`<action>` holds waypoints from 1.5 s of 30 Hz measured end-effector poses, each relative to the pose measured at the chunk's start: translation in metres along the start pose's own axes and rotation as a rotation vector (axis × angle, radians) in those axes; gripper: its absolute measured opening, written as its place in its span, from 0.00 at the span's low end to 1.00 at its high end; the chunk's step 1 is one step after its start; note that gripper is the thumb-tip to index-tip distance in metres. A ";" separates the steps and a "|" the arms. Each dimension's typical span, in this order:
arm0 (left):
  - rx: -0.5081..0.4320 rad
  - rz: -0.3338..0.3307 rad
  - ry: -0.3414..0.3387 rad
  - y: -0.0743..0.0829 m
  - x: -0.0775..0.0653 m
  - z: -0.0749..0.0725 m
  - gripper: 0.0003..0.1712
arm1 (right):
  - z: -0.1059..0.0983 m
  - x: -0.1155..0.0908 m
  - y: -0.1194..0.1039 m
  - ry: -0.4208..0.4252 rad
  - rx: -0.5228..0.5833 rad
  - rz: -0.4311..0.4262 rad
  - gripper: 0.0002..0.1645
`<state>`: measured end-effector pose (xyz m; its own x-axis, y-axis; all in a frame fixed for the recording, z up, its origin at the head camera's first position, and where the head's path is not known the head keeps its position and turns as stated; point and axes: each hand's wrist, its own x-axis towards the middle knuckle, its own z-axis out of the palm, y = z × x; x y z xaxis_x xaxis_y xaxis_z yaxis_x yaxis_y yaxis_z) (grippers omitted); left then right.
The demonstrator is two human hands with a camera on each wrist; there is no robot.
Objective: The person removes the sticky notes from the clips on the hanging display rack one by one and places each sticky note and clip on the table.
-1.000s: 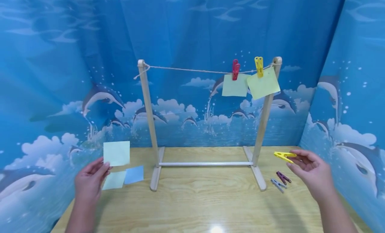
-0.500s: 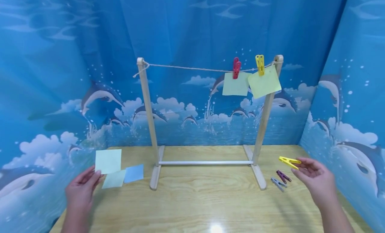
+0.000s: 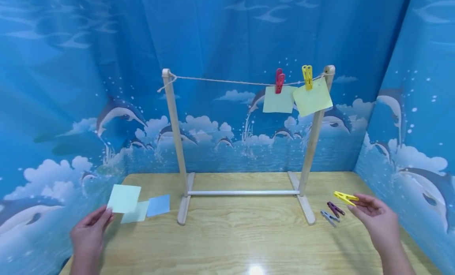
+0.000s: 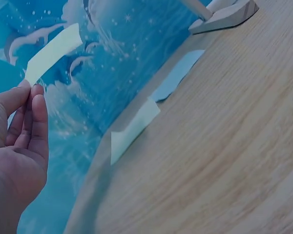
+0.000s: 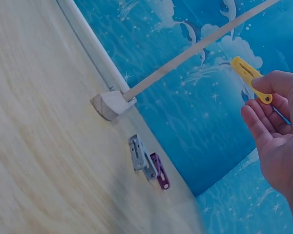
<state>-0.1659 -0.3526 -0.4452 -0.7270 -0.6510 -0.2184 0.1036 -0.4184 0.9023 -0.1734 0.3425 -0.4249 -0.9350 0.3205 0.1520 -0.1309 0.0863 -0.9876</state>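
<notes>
Between thumb and fingers, my left hand point(image 3: 89, 229) pinches a pale green paper square point(image 3: 124, 198) by its lower left corner, held above the table. Below it on the wood lie another pale green square point(image 3: 140, 212) and a blue square point(image 3: 158, 205). At the right, my right hand point(image 3: 376, 219) pinches a yellow clothespin point(image 3: 345, 197) in the air. A purple clothespin point(image 3: 335, 208) and a grey clothespin point(image 5: 141, 157) lie on the table just left of that hand. In the left wrist view the held paper point(image 4: 53, 52) looks slightly curved.
A wooden frame point(image 3: 308, 148) stands mid-table with a string point(image 3: 220, 81) across its top. Toward the string's right end, a red clothespin point(image 3: 279, 81) and a yellow clothespin point(image 3: 307, 77) hold two green papers. Blue dolphin-print curtains point(image 3: 227, 38) surround the table point(image 3: 227, 239).
My left hand has moved down and left with the green paper, which now tilts. My right hand has lowered and shifted slightly right with the yellow clothespin.
</notes>
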 end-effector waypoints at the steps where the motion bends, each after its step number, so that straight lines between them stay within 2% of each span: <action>1: 0.004 0.001 0.001 -0.002 0.001 -0.002 0.12 | -0.001 0.000 0.002 0.003 -0.002 0.009 0.21; 4: 0.034 -0.012 0.014 -0.005 0.006 -0.009 0.15 | -0.004 -0.001 0.011 0.013 -0.017 0.039 0.21; 9: 0.114 -0.028 0.070 -0.009 0.015 -0.019 0.20 | -0.008 0.000 0.024 0.017 0.019 0.068 0.22; 15: 0.158 -0.063 0.072 -0.006 0.025 -0.027 0.12 | -0.017 0.003 0.035 0.021 0.033 0.075 0.22; 18: 0.175 -0.044 0.075 -0.006 0.029 -0.030 0.11 | -0.021 0.005 0.041 0.028 0.012 0.081 0.21; 22: 0.177 0.026 0.070 -0.011 0.030 -0.035 0.13 | -0.029 0.005 0.051 0.031 -0.017 0.094 0.20; 25: 0.195 0.052 0.068 -0.015 0.033 -0.041 0.15 | -0.032 0.007 0.059 0.043 -0.026 0.114 0.19; 32: 0.293 0.073 0.105 -0.018 0.042 -0.049 0.21 | -0.034 0.013 0.070 0.022 -0.137 0.136 0.17; 39: 0.350 0.047 0.103 -0.020 0.049 -0.052 0.23 | -0.040 0.015 0.080 0.003 -0.359 0.122 0.17; 43: 0.500 0.051 0.131 -0.020 0.051 -0.051 0.16 | -0.040 0.017 0.086 -0.009 -0.429 0.114 0.22; 45: 0.583 0.059 0.139 -0.020 0.053 -0.051 0.21 | -0.040 0.018 0.088 -0.008 -0.456 0.126 0.26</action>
<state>-0.1721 -0.4107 -0.4940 -0.6320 -0.7553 -0.1733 -0.2770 0.0114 0.9608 -0.1891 0.3933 -0.5078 -0.9370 0.3480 0.0301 0.1401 0.4536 -0.8801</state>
